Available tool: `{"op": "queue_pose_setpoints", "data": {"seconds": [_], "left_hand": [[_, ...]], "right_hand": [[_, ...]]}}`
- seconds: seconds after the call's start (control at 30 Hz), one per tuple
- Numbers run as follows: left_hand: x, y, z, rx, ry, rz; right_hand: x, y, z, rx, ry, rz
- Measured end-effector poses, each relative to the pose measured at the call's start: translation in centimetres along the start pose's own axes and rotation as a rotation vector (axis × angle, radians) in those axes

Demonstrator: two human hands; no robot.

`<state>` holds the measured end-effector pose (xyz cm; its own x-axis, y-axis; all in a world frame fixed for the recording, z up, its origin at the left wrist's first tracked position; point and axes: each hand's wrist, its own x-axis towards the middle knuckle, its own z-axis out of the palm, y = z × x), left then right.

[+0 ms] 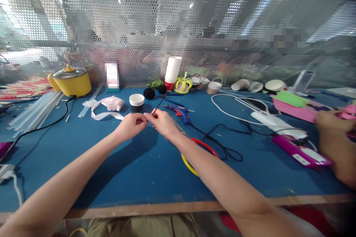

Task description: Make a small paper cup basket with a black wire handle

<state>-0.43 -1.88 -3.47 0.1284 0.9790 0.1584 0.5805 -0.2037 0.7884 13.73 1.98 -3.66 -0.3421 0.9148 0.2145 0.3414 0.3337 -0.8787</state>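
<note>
Over the middle of the blue table my left hand [132,124] and my right hand [161,122] meet at the fingertips, both pinched closed. A thin black strand of yarn [159,104] rises from my right fingers toward the dark balls behind. What my left fingertips hold is too small to make out. Just beyond stands a small paper cup [137,100], white above and black below. Behind it lie a black ball of yarn [149,93] and a second dark ball [162,89]. A blue glue gun [182,114] rests right of my hands. Scissors [204,146] with red and yellow handles lie partly under my right forearm.
At left are a yellow electric pot [72,83] and clear glue sticks [39,109]. White ribbon [107,116] lies left of the cup. Stacked cups [173,72] stand behind, before a perforated metal screen [133,18]. Cables cross the right side, near another person's hand [330,121].
</note>
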Motion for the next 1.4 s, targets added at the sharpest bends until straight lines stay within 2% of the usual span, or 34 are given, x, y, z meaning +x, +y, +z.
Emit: {"op": "queue_pose_setpoints", "data": {"seconds": [0.07, 0.2, 0.27, 0.4, 0.73, 0.9, 1.0, 1.13, 1.2, 1.4], "left_hand": [[-0.1, 0.2, -0.1, -0.029, -0.004, -0.004], [-0.2, 0.9, -0.6, -0.249, -0.063, -0.093], [-0.2, 1.1, -1.0, -0.330, -0.094, -0.154], [-0.2, 1.0, -1.3, -0.351, -0.126, -0.201], [0.1, 0.5, -1.0, -0.144, -0.078, -0.050], [0.2, 0.2, -0.7, -0.018, -0.065, 0.007], [0.1, 0.3, -0.6, -0.045, -0.058, -0.003], [-0.2, 0.7, -0.7, -0.294, -0.124, -0.114], [-0.2, 0.8, -0.8, -0.387, -0.156, -0.160], [-0.2, 0.8, -1.3, -0.373, -0.182, -0.160]], "right_hand": [[0.0, -0.1, -0.1, 0.025, -0.016, 0.012], [0.0, -0.4, -0.4, 0.250, -0.235, 0.022], [0.1, -0.3, -0.4, 0.331, -0.282, 0.005], [0.3, 0.0, -0.3, 0.302, -0.209, 0.025], [-0.1, -0.9, -0.7, 0.047, -0.171, 0.083], [-0.3, -0.9, -0.7, -0.025, -0.120, 0.057], [-0.1, -0.5, -0.6, 0.030, -0.125, 0.073], [0.3, 0.1, -0.5, 0.358, -0.275, 0.080], [0.5, 0.2, -0.5, 0.478, -0.306, 0.080], [0.7, 0.6, -0.5, 0.378, -0.243, 0.071]]}}
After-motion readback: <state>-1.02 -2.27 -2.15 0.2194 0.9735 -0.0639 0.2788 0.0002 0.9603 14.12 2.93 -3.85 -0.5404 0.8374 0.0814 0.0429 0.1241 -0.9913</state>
